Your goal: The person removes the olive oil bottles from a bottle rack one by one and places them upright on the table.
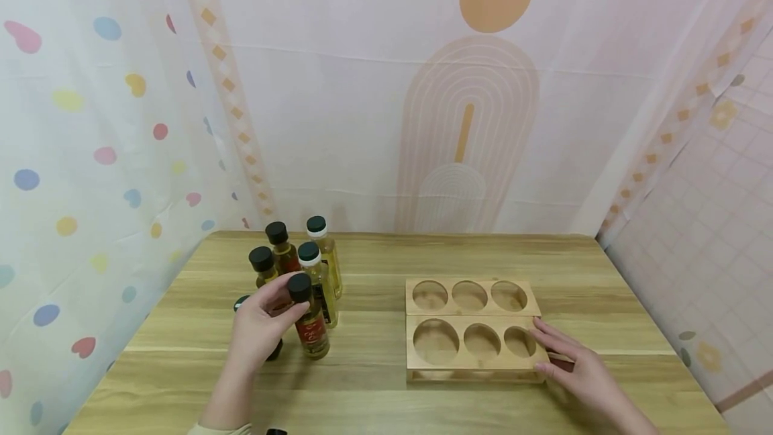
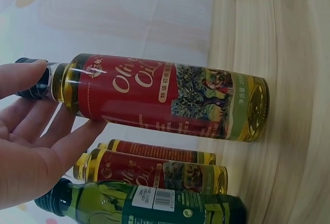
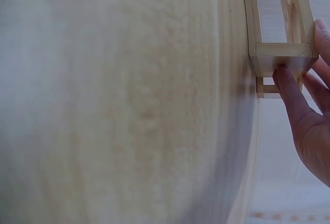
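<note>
My left hand (image 1: pixel 260 327) grips an olive oil bottle (image 2: pixel 165 98) by its black cap and neck, thumb on one side and fingers on the other. The bottle is nearly upright with its red label showing; whether its base touches the table I cannot tell. Close behind it stand more oil bottles, among them a clear one with a dark cap and white collar (image 1: pixel 320 280) and a green glass one (image 2: pixel 103 198). On the right, my right hand (image 1: pixel 582 371) holds the right end of a two-step wooden rack (image 1: pixel 453 317), with fingers on its top edge and end panel.
The rack has several round holes of differing sizes and stands right of the table's (image 1: pixel 374 395) middle. A patterned curtain (image 1: pixel 338 119) hangs behind the table. One dark cap (image 1: pixel 276 431) shows at the near edge of the head view.
</note>
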A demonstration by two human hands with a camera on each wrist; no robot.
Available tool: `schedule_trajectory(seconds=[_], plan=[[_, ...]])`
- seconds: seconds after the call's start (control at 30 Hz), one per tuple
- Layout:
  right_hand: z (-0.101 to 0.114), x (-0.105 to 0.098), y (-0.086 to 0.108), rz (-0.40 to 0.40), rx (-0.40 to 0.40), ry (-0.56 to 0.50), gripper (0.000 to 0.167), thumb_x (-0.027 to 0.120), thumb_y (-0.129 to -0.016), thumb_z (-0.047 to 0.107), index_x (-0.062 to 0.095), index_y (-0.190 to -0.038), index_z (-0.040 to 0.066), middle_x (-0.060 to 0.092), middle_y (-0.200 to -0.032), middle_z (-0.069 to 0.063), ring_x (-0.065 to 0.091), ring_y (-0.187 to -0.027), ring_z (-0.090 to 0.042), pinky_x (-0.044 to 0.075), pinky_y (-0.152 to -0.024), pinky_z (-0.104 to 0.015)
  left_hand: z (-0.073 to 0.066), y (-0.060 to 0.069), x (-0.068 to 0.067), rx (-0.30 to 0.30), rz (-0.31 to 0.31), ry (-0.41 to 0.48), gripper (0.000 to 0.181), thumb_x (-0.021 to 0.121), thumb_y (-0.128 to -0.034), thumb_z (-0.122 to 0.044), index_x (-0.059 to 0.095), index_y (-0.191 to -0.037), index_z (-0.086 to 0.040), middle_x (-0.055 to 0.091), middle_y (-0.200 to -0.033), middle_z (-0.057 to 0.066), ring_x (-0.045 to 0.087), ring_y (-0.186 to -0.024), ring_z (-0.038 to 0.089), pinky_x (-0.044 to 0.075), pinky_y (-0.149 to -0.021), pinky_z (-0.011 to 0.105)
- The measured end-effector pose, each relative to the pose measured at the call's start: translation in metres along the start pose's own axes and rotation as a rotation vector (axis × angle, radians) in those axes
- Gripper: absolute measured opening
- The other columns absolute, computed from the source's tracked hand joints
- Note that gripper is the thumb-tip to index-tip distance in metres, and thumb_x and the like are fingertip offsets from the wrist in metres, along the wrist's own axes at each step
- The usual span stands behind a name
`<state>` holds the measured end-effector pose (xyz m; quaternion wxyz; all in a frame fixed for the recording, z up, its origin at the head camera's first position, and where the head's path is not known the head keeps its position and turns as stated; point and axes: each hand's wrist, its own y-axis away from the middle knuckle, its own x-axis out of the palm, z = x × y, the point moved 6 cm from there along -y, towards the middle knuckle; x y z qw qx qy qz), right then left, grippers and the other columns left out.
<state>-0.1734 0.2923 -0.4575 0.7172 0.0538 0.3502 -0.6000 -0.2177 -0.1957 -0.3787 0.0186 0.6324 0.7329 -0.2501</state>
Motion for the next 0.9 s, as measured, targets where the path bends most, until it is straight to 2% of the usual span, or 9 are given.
schedule_trajectory(seconds=[0.2,0.43,0.5,0.6,0.67,0.77,0.87,0.9], plan=[[0.002,0.001,0.0,0.0,-0.022,-0.014,0.048,0.074,-0.087,0.005,0.06,-0.132,-0.005,0.046,-0.149,-0.005,0.039,-0.126,0.012,0.055,-0.081,-0.02,0.002,0.002,-0.001,-0.031,0.036,0.008,0.044,0.078,-0.0857,-0.007,0.065,-0.128,-0.006,0.071,-0.11,0.013,0.064,-0.093,0.003,0.053,-0.078,0.019],[0.003,0.001,-0.004,0.001,-0.024,0.029,0.049,0.075,-0.086,0.007,0.061,-0.131,-0.004,0.047,-0.144,-0.023,0.039,-0.125,0.012,0.055,-0.082,-0.021,0.004,0.002,-0.002,-0.018,0.054,-0.003,0.045,0.076,-0.0873,-0.008,0.063,-0.131,-0.008,0.069,-0.112,0.013,0.063,-0.094,0.004,0.052,-0.078,0.018],[0.004,0.001,-0.005,0.008,-0.041,0.046,0.049,0.076,-0.086,0.008,0.061,-0.131,-0.004,0.047,-0.143,-0.025,0.041,-0.124,0.011,0.056,-0.081,-0.022,0.004,0.001,-0.002,-0.011,0.067,-0.009,0.048,0.076,-0.0877,-0.007,0.061,-0.133,-0.008,0.068,-0.114,0.014,0.062,-0.095,0.004,0.052,-0.079,0.017],[0.009,0.0,-0.007,0.014,-0.079,0.075,0.049,0.076,-0.086,0.007,0.061,-0.132,-0.001,0.047,-0.145,-0.021,0.042,-0.122,0.01,0.057,-0.081,-0.026,0.002,0.0,-0.003,0.004,0.106,-0.006,0.054,0.076,-0.0878,-0.007,0.056,-0.139,-0.008,0.065,-0.118,0.015,0.062,-0.098,0.005,0.052,-0.082,0.017],[0.013,-0.002,-0.009,0.007,-0.123,0.117,0.049,0.077,-0.085,0.006,0.062,-0.131,-0.002,0.047,-0.145,-0.019,0.042,-0.122,0.009,0.058,-0.08,-0.028,-0.002,0.0,-0.003,0.023,0.124,-0.028,0.057,0.076,-0.0881,-0.009,0.054,-0.141,-0.008,0.063,-0.122,0.015,0.061,-0.101,0.006,0.051,-0.084,0.016],[0.021,-0.006,-0.016,-0.022,-0.195,0.221,0.05,0.079,-0.081,0.004,0.064,-0.128,-0.001,0.05,-0.142,-0.02,0.042,-0.125,0.004,0.054,-0.085,-0.022,-0.01,-0.001,-0.005,0.07,0.128,-0.071,0.058,0.076,-0.0883,-0.011,0.053,-0.141,-0.007,0.062,-0.125,0.015,0.062,-0.105,0.013,0.051,-0.087,0.018],[0.03,-0.008,-0.024,-0.051,-0.229,0.346,0.051,0.082,-0.079,0.008,0.066,-0.128,0.003,0.055,-0.138,-0.018,0.05,-0.125,-0.011,0.043,-0.094,-0.013,-0.023,-0.003,-0.005,0.152,0.103,-0.145,0.054,0.076,-0.0888,-0.013,0.055,-0.139,-0.005,0.064,-0.125,0.015,0.065,-0.105,0.023,0.051,-0.084,0.016],[0.034,-0.008,-0.027,-0.05,-0.237,0.379,0.052,0.082,-0.079,0.009,0.066,-0.128,0.004,0.056,-0.138,-0.018,0.053,-0.124,-0.017,0.043,-0.096,-0.016,-0.028,-0.003,-0.005,0.185,0.087,-0.173,0.053,0.076,-0.0887,-0.013,0.056,-0.137,-0.004,0.065,-0.123,0.015,0.065,-0.105,0.024,0.051,-0.083,0.016]])
